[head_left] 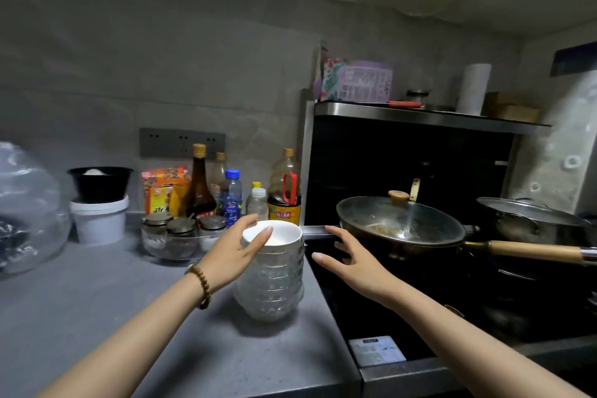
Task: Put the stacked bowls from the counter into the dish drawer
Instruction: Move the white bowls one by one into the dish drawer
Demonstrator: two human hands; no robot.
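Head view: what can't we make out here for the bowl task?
- Dish drawer: not in frame, below the counter edge.
- Bowl stack: count unclear; rims blur together, left hand covers its upper left side.
- Right hand: open beside the stack, apparently not touching it.
- Wok contents: hidden by fogged lid.

At centre right I see a lidded wok point(400, 224) with a wooden handle on the dark stove point(420, 307). Left of it, sauce bottles point(284, 187) cluster by the wall, with three glass seasoning jars point(182, 229) in front. At far left a black bowl point(100, 182) sits on a white tub point(98, 221); its pale contents might be rice.
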